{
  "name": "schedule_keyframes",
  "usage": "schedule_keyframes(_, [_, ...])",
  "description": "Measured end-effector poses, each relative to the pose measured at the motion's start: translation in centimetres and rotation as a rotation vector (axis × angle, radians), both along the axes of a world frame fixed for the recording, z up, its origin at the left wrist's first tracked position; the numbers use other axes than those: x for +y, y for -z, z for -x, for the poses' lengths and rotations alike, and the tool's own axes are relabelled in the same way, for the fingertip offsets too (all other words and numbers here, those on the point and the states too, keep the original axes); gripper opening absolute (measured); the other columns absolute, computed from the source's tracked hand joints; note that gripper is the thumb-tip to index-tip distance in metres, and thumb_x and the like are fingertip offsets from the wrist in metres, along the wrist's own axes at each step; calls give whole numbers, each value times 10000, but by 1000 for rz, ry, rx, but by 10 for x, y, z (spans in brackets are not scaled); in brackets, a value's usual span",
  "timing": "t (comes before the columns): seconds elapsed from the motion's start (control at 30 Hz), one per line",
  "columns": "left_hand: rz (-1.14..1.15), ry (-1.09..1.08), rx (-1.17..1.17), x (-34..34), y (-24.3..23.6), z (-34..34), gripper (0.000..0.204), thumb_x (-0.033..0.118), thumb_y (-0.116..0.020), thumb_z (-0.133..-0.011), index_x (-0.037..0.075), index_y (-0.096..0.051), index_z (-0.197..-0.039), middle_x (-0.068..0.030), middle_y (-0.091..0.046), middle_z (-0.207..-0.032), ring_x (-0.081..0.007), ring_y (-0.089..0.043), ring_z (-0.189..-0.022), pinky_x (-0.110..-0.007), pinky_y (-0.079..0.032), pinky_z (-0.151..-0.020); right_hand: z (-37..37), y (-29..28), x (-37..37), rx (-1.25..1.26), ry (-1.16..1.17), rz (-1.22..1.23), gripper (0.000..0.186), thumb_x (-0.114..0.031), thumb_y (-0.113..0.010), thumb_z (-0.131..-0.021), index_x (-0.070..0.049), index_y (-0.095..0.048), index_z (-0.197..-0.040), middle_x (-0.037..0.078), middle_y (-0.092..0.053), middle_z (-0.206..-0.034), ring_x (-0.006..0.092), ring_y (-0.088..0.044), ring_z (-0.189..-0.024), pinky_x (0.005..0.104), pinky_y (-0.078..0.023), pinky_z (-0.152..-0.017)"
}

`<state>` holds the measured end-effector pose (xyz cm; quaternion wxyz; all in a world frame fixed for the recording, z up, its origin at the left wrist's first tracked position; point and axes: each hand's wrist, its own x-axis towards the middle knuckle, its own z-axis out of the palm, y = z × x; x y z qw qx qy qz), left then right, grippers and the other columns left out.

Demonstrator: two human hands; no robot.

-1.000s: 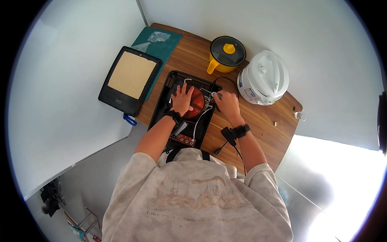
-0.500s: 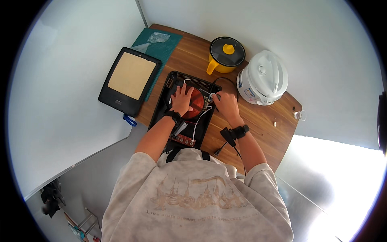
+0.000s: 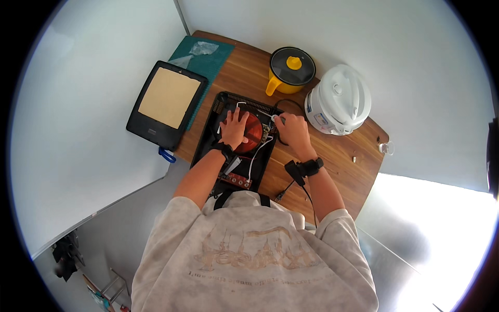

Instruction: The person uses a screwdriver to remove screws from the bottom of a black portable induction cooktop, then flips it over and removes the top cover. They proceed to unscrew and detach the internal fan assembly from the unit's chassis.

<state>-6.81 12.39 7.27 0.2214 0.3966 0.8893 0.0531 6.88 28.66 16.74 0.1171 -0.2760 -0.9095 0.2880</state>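
Observation:
An opened induction cooker base [image 3: 262, 174], a black tray-like shell, lies on the table in front of me. Inside it sit a round copper coil [image 3: 253, 134], white wires and a small red-brown circuit board [image 3: 236, 180] at the near end. My left hand [image 3: 235, 129] rests on the coil with its fingers spread, holding nothing. Over the shell's right edge, my right hand [image 3: 293, 130] is closed around what looks like a screwdriver [image 3: 265, 113]. Its thin shaft points left above the far part of the coil; the tip's exact contact is too small to tell.
The cooker's black top panel [image 3: 149, 131] leans over a green cutting mat [image 3: 223, 54] at left. Behind stand a yellow pot [image 3: 292, 70] with a dark lid and a white rice cooker [image 3: 338, 99]. A power cord [image 3: 280, 196] and small glass [image 3: 387, 148] lie to the right.
My right hand has shifted slightly away from me and to the right, and the screwdriver's shaft moved with it. The left hand stays on the coil.

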Motion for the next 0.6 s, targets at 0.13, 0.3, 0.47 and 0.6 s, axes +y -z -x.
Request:
schedule_keyframes(0.13, [-2,0,2,0,0,1,1071,202,-913,-581,269,-321,-1471,-116,-172,-1592,-424,-185,-1450,-701,-360,-1006,-4,8,-4,-22,-3,23,306,-282,-611,-895,0,-706,-824,242,-663,-766,432,-649,-735,490,-538,-698])
schedule_keyframes(0.3, [-3,-2,4,-1,1,1,1072,209,-913,-584,270,-316,-1473,-115,-172,-1594,-425,-180,-1451,-701,-351,-1014,-6,12,-5,-32,9,52,320,-284,-608,-897,7,-706,-808,242,-663,-768,431,-651,-739,487,-539,-704])
schedule_keyframes(0.47, [-1,-5,-2,0,1,1,1075,210,-913,-583,274,-312,-1472,-115,-171,-1595,-425,-178,-1453,-700,-344,-1020,-6,11,-5,-55,37,76,319,-290,-612,-896,2,-715,-819,241,-668,-782,434,-649,-763,489,-532,-730])
schedule_keyframes(0.6, [0,-6,-4,0,-1,1,1072,205,-911,-583,277,-314,-1470,-114,-168,-1596,-424,-176,-1453,-699,-344,-1020,-4,18,-3,-71,81,50,347,-300,-599,-903,10,-703,-790,239,-669,-796,438,-646,-779,501,-529,-739])
